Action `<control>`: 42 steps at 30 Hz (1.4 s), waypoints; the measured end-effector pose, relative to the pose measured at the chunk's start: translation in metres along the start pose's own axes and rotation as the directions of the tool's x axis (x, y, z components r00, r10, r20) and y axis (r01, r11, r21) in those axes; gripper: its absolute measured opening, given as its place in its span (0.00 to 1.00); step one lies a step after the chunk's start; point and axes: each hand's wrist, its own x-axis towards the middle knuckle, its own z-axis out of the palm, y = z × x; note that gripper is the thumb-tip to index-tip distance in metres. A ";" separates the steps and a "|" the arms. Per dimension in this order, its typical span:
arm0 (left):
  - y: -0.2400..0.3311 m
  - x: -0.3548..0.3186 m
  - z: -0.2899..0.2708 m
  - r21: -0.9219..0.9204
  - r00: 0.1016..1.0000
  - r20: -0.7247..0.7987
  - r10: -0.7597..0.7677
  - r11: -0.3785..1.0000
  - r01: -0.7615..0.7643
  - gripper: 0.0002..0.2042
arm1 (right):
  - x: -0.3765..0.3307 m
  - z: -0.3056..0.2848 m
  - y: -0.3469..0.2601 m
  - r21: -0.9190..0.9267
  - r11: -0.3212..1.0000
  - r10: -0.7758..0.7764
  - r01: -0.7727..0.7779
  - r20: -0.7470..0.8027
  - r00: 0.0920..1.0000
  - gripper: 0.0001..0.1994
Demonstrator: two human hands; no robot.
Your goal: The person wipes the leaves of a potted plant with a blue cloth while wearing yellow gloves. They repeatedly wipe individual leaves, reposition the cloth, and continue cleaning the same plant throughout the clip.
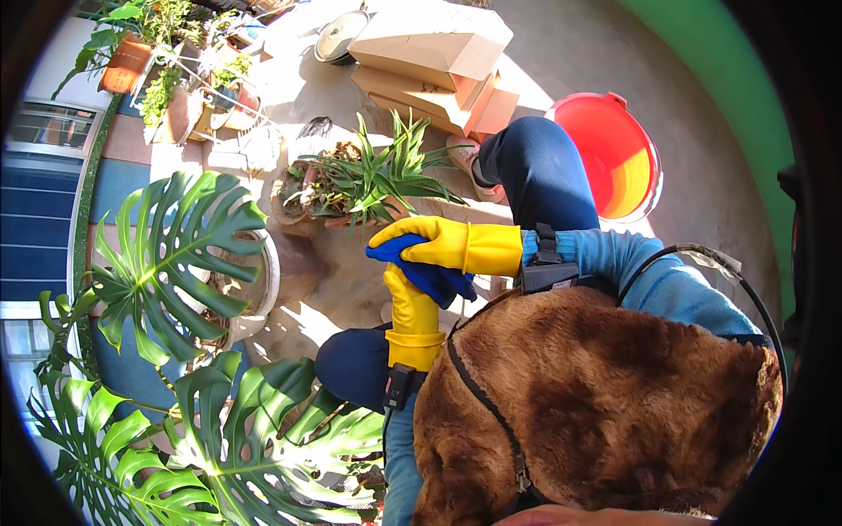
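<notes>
A crumpled blue cloth (438,279) is bunched between my two hands, both in yellow rubber gloves. My right hand (438,244) closes over the cloth from above, its fingers curled across it. Below it, my left hand (410,307) presses against the cloth's lower side; some of its fingertips are hidden there. Just beyond the hands is a potted plant with long spiky leaves (395,171). A large split-leaf plant (180,259) stands in a white-rimmed pot (270,280) left of them.
A red bucket (589,131) stands beside my bent knee (535,167). Cardboard boxes (430,61) and a round lid-like object (340,37) lie at the far side. More broad split leaves (263,438) spread at the lower left. Several potted plants (175,114) line the upper left.
</notes>
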 end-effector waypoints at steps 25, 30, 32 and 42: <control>0.045 -0.027 -0.053 0.966 0.960 -0.103 0.260 0.258 0.034 0.16 | -0.030 -0.033 -0.039 -0.522 0.807 0.390 -0.278 0.117 0.913 0.16; 0.030 -0.018 -0.043 0.967 0.974 -0.020 0.228 0.253 -0.040 0.13 | -0.031 -0.038 -0.009 -0.398 0.803 0.551 -0.443 0.211 0.807 0.16; 0.023 -0.016 -0.039 0.904 0.982 -0.141 0.128 0.420 0.075 0.13 | -0.035 -0.042 0.006 -0.553 0.779 0.472 -0.295 0.209 0.857 0.17; -0.014 -0.004 -0.046 0.925 0.985 -0.051 0.163 0.380 -0.015 0.13 | -0.024 -0.032 0.047 -0.427 0.893 0.225 -0.143 0.150 0.963 0.35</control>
